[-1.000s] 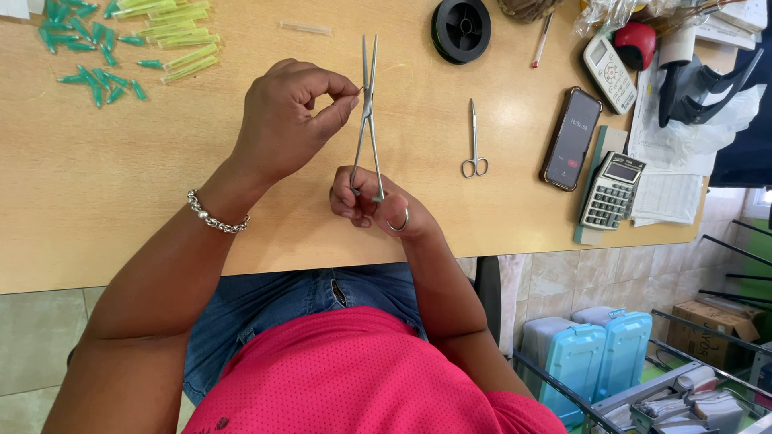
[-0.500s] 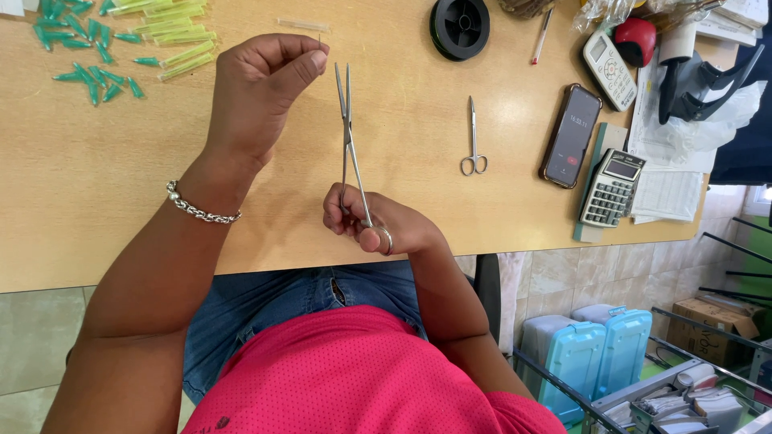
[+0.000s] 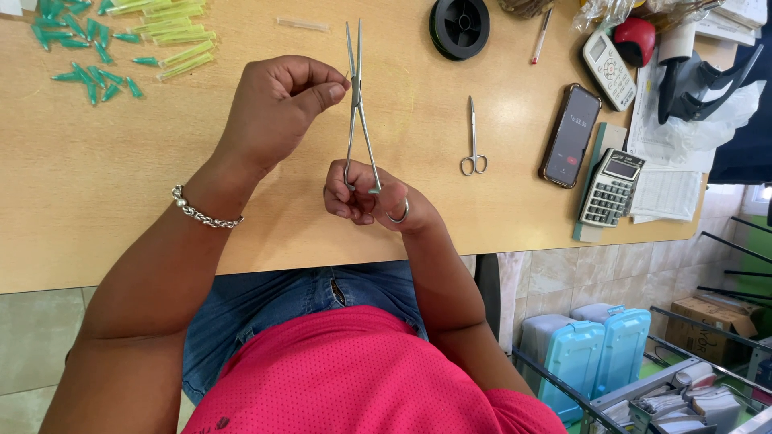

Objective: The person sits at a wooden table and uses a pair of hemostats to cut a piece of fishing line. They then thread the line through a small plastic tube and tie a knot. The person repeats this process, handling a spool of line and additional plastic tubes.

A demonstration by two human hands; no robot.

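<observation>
Long steel forceps (image 3: pixel 358 104) upright near upper centre of frame, ring handles low in the right hand (image 3: pixel 366 197), tips pointing to the top edge and slightly parted. Right hand closed around the ring handles, one finger through a loop. Left hand (image 3: pixel 277 108) closed in a pinch, thumb and forefinger meeting right against the forceps blades; whatever sits in the pinch too small to make out. Compared with half a second ago: left hand lower and nearer the blades, forceps shifted a little rightward and more upright, tips now separated. Judged: fine item being brought to, or taken from, the blades. Beaded bracelet (image 3: pixel 205 213) on the left wrist. Wooden tabletop (image 3: pixel 96 193) beneath. Small scissors (image 3: pixel 473 141) lying flat just right of the forceps, apart from them. Black spool (image 3: pixel 459 26) at top centre. Green caps (image 3: pixel 84 52) and pale yellow-green tubes (image 3: pixel 173 32) scattered at upper left. Dark phone (image 3: pixel 571 135), calculator (image 3: pixel 611 186) and a second keypad device (image 3: pixel 609 58) at right, with papers (image 3: pixel 671 173) beside them. Below the tabletop edge, tiled floor (image 3: pixel 32 337) at left, blue plastic cases (image 3: pixel 595 354) at lower right.
</observation>
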